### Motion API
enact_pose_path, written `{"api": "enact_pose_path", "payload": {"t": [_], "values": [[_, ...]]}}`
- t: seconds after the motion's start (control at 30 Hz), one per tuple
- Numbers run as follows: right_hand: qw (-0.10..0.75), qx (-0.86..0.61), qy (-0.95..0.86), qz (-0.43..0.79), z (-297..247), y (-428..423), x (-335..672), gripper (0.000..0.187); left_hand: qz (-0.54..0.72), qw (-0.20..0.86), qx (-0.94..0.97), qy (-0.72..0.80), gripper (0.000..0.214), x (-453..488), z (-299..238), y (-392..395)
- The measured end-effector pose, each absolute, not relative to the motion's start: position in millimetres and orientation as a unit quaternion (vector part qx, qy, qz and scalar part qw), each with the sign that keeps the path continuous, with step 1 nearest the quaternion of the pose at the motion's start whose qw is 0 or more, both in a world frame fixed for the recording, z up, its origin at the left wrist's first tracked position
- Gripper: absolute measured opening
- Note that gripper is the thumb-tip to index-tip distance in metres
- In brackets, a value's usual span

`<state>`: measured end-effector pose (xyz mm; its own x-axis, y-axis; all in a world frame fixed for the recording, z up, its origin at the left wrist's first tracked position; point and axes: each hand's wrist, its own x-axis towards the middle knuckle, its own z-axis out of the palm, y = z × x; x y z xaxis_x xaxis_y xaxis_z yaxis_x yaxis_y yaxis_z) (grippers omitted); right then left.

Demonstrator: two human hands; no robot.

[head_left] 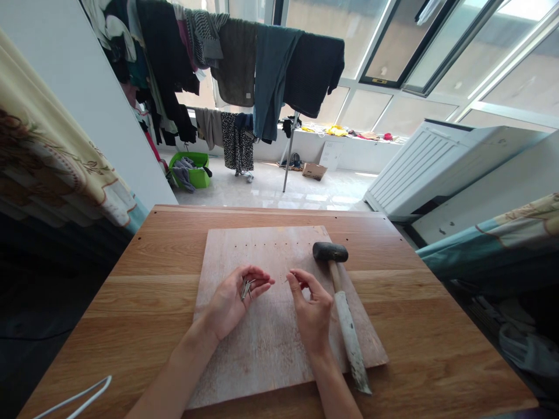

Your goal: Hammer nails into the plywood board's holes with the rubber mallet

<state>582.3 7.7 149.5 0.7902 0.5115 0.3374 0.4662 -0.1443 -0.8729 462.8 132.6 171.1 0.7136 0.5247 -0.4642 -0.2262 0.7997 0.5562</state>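
My left hand (236,297) hovers palm up over a thin plywood board (271,349), fingers curled around a small bunch of nails (246,287). My right hand (310,305) is just to its right, thumb and forefinger pinched on a single nail (289,279). A hammer (341,302) with a black head and a worn pale handle lies on the board's right side, right beside my right hand. A row of small nail heads or holes (257,245) dots the board's far edge.
The board lies on a wooden table (144,279). A white wire hanger (74,399) sits at the table's near left corner. Beyond the table stand a loaded clothes rack (244,64), a green basket (192,170) and a white appliance (437,163).
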Motion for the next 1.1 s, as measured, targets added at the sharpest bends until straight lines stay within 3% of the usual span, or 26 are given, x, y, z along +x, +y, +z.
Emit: {"api": "enact_pose_path", "payload": {"t": [0.27,0.43,0.63,0.73,0.9,1.0,1.1], "values": [[0.539,-0.722,-0.411,0.139,185.2,33.5,542.0,0.017,0.193,0.899,0.224,0.324,0.024,463.1,167.6,130.1],[0.555,-0.71,-0.425,0.087,190.9,19.1,531.9,0.019,0.221,0.893,0.154,0.362,0.026,458.0,174.4,137.6],[0.58,-0.715,-0.39,0.019,170.3,-28.4,528.1,0.016,0.286,0.926,0.057,0.239,0.036,450.7,185.6,143.5],[0.575,-0.728,-0.371,0.042,155.8,-44.1,524.9,0.016,0.206,0.934,0.109,0.271,0.038,453.6,179.8,142.2],[0.565,-0.723,-0.395,0.043,143.3,-60.8,525.4,0.015,0.192,0.906,0.272,0.261,0.029,450.2,169.4,145.7],[0.562,-0.715,-0.414,0.032,143.3,-68.9,528.8,0.017,0.167,0.805,0.469,0.321,0.038,444.4,165.6,144.4],[0.557,-0.714,-0.423,0.02,144.7,-75.9,532.0,0.019,0.177,0.64,0.654,0.361,0.038,437.3,162.8,142.6]]}}
